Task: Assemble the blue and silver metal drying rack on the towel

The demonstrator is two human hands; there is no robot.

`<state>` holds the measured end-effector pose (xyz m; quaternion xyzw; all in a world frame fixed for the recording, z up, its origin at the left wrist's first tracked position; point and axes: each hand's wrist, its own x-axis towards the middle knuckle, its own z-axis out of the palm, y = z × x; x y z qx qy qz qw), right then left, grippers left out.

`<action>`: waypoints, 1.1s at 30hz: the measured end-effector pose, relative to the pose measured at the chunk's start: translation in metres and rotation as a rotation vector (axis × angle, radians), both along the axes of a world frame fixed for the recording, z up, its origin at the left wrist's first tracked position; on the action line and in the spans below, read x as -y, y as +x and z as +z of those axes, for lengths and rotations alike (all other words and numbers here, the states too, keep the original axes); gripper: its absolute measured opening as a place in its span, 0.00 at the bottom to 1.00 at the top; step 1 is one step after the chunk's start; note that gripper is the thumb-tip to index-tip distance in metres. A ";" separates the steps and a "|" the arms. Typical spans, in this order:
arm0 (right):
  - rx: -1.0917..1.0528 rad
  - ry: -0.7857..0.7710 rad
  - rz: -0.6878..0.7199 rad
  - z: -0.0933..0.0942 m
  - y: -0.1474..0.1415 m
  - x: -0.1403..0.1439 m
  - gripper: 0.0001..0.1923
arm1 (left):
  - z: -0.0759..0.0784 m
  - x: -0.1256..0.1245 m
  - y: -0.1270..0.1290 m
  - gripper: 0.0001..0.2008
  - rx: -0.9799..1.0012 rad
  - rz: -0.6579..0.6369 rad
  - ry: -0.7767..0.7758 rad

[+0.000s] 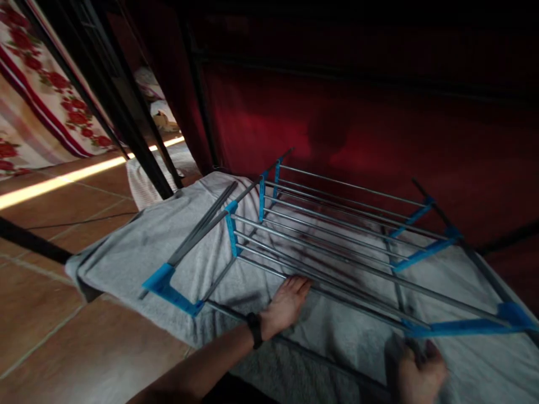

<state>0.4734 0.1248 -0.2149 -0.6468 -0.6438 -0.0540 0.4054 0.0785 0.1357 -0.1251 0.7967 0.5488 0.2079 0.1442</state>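
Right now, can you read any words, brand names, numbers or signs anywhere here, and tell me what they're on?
No readable text anywhere.
Drying rack: grey rods and blue plastic joints, no label showing.
Grey towel: plain.
Wristband on the left hand: dark, no digits legible.
Floral cloth: pattern only.

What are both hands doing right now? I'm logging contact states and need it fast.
Left hand: open, palm flat on the grey towel beside the drying rack.
Right hand: closed, gripping the towel's edge.
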 end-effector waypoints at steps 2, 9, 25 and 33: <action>-0.059 0.041 -0.109 0.006 -0.020 0.006 0.37 | -0.004 0.012 -0.031 0.22 0.088 0.174 0.039; 0.013 -0.099 0.429 0.023 -0.137 -0.012 0.24 | -0.008 0.005 -0.128 0.13 0.292 0.988 0.208; 0.234 -0.081 0.563 0.030 -0.188 -0.059 0.18 | -0.005 -0.019 -0.153 0.11 0.157 1.092 0.097; 0.232 -0.055 0.564 0.026 -0.185 -0.060 0.17 | -0.013 -0.021 -0.160 0.08 0.132 1.076 0.081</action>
